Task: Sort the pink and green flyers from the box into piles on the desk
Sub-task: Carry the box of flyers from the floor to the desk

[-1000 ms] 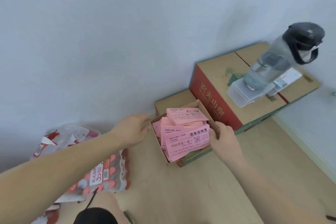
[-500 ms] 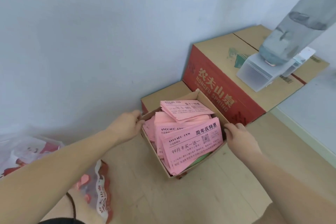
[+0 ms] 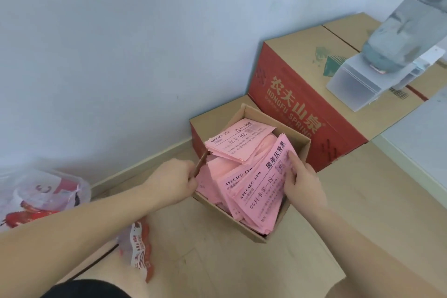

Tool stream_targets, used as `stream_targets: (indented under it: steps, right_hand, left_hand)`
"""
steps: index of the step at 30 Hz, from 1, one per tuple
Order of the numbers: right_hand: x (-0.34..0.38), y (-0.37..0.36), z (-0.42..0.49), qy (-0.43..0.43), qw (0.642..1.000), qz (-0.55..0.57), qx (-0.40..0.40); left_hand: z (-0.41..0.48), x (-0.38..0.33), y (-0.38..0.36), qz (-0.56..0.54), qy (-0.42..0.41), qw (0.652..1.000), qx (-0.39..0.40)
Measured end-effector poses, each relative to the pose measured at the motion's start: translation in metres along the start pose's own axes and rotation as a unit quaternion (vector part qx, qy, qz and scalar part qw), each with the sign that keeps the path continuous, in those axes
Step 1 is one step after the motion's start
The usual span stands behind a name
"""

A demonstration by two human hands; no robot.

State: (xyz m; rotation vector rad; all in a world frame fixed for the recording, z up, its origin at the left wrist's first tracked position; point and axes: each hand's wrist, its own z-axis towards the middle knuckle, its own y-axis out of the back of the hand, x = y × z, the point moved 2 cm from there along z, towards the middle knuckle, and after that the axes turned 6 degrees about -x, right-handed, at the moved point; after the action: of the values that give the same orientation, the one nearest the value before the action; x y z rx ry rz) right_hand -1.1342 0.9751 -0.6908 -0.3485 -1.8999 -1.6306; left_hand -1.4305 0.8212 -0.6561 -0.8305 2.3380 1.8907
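Note:
An open cardboard box (image 3: 300, 150) stands on the wooden floor, full of pink flyers (image 3: 244, 145) in loose stacks. No green flyer shows. My left hand (image 3: 171, 181) grips the box's left wall at its rim. My right hand (image 3: 302, 184) grips the box's right side, with the thumb pressed on the front stack of pink flyers (image 3: 261, 189), which leans toward me.
A big red and brown carton (image 3: 302, 94) stands behind the box against the wall, with a clear plastic container (image 3: 353, 84) and a water bottle (image 3: 408, 22) on top. A smaller carton (image 3: 212, 118) sits behind the box. Plastic-wrapped packs (image 3: 38, 196) lie at left.
The box has come closer and lower in view, held in both hands. My right thumb now presses on the front flyers. The view has swung left and nearer.

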Motion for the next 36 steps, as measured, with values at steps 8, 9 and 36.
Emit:
stream_targets:
  steps: [8,9,36]
  right_hand:
    - [0.037,0.016,0.032,0.095,0.995,-0.014,0.037]
    - [0.034,0.015,0.028,0.099,0.994,-0.028,0.042]
    - [0.008,0.01,0.007,0.058,0.989,-0.093,0.103]
  left_hand:
    - [0.006,-0.002,0.022,-0.228,0.114,0.967,0.007]
    - [0.012,0.001,0.02,-0.26,0.131,0.956,-0.041]
    - [-0.021,-0.022,-0.016,-0.245,0.063,0.952,-0.174]
